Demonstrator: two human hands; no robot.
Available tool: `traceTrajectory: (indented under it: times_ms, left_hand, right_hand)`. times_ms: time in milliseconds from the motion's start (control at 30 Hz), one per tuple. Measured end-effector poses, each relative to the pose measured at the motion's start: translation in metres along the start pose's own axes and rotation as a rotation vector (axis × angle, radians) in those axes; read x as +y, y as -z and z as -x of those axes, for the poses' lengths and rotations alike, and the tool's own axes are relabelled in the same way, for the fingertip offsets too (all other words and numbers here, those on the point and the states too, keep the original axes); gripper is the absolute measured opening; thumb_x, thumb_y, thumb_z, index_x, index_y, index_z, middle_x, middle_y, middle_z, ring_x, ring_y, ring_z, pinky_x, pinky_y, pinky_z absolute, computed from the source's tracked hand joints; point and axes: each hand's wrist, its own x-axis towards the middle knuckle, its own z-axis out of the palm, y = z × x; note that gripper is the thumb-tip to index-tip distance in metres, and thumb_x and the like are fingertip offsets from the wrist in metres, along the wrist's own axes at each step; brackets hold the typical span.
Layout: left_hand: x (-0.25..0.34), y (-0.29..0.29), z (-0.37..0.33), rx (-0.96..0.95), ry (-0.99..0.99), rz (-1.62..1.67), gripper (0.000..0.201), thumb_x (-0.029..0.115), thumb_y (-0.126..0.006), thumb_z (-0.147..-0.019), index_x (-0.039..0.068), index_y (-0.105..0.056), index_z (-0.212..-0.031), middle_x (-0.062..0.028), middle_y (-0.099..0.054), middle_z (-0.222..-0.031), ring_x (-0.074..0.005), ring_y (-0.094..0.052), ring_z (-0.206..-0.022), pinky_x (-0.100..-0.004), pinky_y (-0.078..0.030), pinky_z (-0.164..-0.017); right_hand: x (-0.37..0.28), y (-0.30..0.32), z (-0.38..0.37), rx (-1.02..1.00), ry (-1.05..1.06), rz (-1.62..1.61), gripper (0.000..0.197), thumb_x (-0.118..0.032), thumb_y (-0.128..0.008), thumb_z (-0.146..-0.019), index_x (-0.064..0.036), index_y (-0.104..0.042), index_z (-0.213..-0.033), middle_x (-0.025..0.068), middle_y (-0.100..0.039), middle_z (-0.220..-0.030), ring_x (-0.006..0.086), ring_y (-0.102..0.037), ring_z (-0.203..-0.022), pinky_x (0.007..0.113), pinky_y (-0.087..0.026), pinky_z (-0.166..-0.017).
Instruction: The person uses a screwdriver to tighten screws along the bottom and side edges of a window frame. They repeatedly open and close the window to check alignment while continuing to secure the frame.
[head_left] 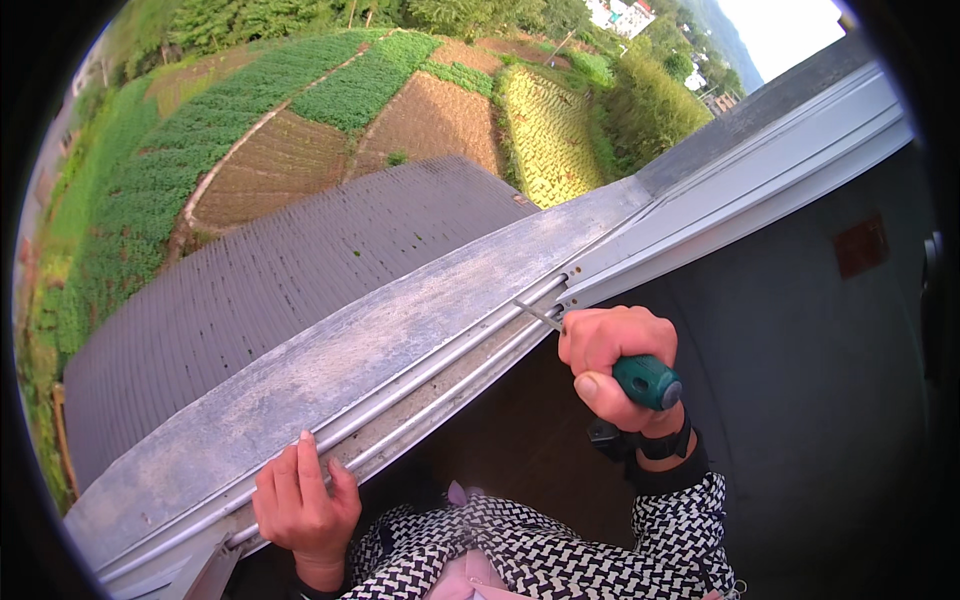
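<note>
Sleeves in a black-and-white checked weave come up from below; above the left cuff, the left hand [303, 505] lies palm-down with fingers curled over the nearest rail of the aluminium window track [400, 400], gripping nothing loose, only bracing on the metal; off to its right and a little farther out, the right hand [612, 362] is fisted tight around the green handle of a screwdriver [645, 381], a dark wristband just below the fist; from that fist the steel shaft runs up and leftward, its tip meeting the track just where the sill rails join the upright window frame [740, 185]; whether a screw sits under the tip cannot be told, as the spot is too small; two small fixings show on the frame corner just past the tip. By the look of it the work at this corner is under way rather than finished; the tool is engaged, the rails lie seated along the grey concrete sill [330, 345]; nothing shows removed or loose. Beyond the hands lies a corrugated roof [270, 270], then terraced crop fields [300, 140].
</note>
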Motion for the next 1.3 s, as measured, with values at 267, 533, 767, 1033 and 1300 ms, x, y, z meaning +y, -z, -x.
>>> traceTrajectory:
  times_ms: [267,533,767,1033,1300]
  left_hand:
    - [-0.002,0.003,0.0,-0.04,0.008,-0.008,0.04,0.014,-0.069,-0.08,-0.002,-0.072,-0.116,-0.0146,-0.069,-0.098,-0.0327,-0.066,-0.083,-0.0423,-0.054,-0.074]
    - [-0.003,0.002,0.002,-0.004,-0.003,-0.052,0.041,0.019,-0.066,-0.082,-0.003,-0.072,-0.117,-0.0185,-0.07,-0.103,-0.039,-0.067,-0.091,-0.0487,-0.056,-0.084]
    - [-0.006,0.003,0.003,-0.007,-0.01,-0.03,0.041,0.018,-0.067,-0.082,-0.004,-0.071,-0.116,-0.0188,-0.07,-0.102,-0.0389,-0.067,-0.091,-0.0492,-0.057,-0.084]
    - [-0.004,0.001,0.001,0.024,-0.017,-0.065,0.036,0.021,-0.065,-0.086,-0.001,-0.072,-0.113,-0.0149,-0.071,-0.1,-0.0357,-0.068,-0.088,-0.0449,-0.057,-0.079]
    - [-0.002,0.001,0.001,0.027,0.023,-0.074,0.038,0.022,-0.067,-0.084,0.0,-0.073,-0.114,-0.013,-0.071,-0.102,-0.0338,-0.067,-0.091,-0.0435,-0.057,-0.082]
  right_hand:
    - [0.009,-0.032,-0.071,-0.074,-0.487,-0.9,0.027,-0.011,-0.066,-0.083,-0.009,-0.044,-0.068,0.0011,-0.05,-0.06,0.0133,-0.043,-0.053,0.028,-0.035,-0.052]
    - [0.003,-0.028,-0.099,-0.071,-0.455,-0.006,0.018,-0.003,-0.068,-0.08,-0.0036,-0.054,-0.068,-0.0004,-0.056,-0.063,0.0075,-0.047,-0.06,0.027,-0.041,-0.056]
    - [-0.016,-0.057,-0.085,-0.172,-0.333,-0.477,0.026,-0.011,-0.069,-0.087,-0.0081,-0.048,-0.071,0.0014,-0.052,-0.061,0.0116,-0.045,-0.056,0.029,-0.037,-0.053]
    - [0.006,-0.046,-0.109,-0.039,-0.582,-0.055,0.019,-0.002,-0.067,-0.082,-0.0036,-0.054,-0.068,-0.0063,-0.051,-0.064,0.0014,-0.043,-0.064,0.025,-0.037,-0.055]
    - [-0.012,-0.018,-0.078,0.028,-0.345,-0.424,0.02,-0.004,-0.067,-0.086,-0.0058,-0.053,-0.072,-0.0037,-0.056,-0.067,0.0033,-0.046,-0.06,0.024,-0.037,-0.053]
